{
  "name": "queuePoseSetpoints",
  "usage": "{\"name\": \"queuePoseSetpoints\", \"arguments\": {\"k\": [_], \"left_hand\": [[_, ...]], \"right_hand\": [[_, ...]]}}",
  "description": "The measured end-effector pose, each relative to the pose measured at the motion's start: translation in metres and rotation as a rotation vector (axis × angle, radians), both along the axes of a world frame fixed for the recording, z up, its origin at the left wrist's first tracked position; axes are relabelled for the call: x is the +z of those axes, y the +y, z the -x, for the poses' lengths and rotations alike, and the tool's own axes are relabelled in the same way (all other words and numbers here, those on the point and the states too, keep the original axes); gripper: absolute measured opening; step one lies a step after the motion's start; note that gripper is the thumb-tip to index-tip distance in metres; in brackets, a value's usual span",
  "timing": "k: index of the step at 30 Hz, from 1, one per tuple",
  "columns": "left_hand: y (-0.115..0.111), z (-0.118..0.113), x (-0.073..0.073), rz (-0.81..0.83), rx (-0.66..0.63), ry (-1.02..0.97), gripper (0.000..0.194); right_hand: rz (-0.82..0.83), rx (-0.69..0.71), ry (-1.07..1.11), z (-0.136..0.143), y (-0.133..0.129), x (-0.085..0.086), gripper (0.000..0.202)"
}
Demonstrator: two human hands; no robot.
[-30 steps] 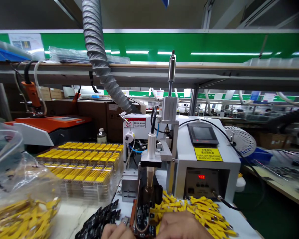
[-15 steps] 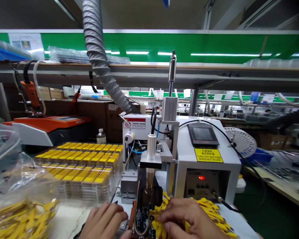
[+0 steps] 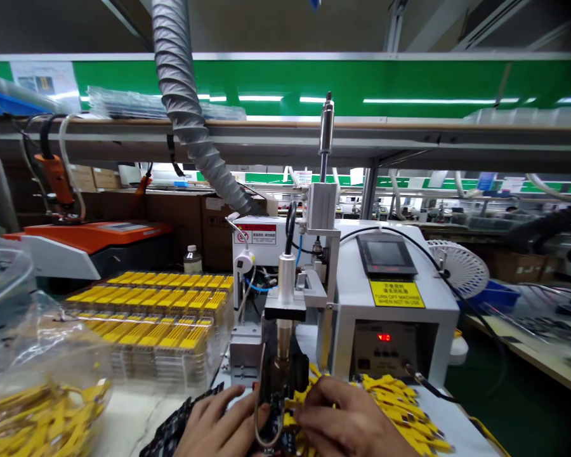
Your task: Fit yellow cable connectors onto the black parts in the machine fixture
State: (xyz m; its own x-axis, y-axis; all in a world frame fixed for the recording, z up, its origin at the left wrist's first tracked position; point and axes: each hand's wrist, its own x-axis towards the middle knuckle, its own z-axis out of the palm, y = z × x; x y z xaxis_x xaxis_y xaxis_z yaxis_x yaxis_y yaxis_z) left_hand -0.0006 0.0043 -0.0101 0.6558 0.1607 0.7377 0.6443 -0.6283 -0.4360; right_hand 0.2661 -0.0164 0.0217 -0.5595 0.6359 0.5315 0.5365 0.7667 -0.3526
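Lying between both hands (image 3: pixel 285 422): the circuit board (image 3: pixel 272 416).

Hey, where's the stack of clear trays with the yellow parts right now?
In the head view, the stack of clear trays sits left of centre on the bench, beside the white machine and behind the left hand, with the plastic bag farther left.

Place: an electronics assembly factory, a station on a production line.
Machine: white bench press (image 3: pixel 361 298) at centre, with touchscreen and yellow warning label.
Extraction: grey ribbed duct (image 3: pixel 185 108) at upper left.
Parts: stacked trays of yellow pieces (image 3: pixel 157 311) at left.
Background: further benches at right, probably more stations; too blurred to be sure.
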Motion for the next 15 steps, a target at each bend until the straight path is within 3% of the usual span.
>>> {"name": "queuePoseSetpoints", "arguments": {"k": [4,9,15], "left_hand": [[-0.003,-0.004,0.012,-0.013,-0.012,-0.009,0.035],[-0.012,-0.009,0.032,-0.008,0.027,0.020,0.034],[-0.008,-0.007,0.020,-0.034,-0.022,-0.011,0.036]], "right_hand": [[-0.115,-0.043,0.004,-0.002,0.005,-0.014,0.033],[-0.210,0.031,-0.005,-0.003,0.007,-0.013,0.051],[-0.067,-0.015,-0.078,-0.004,0.002,-0.004,0.039]]}}
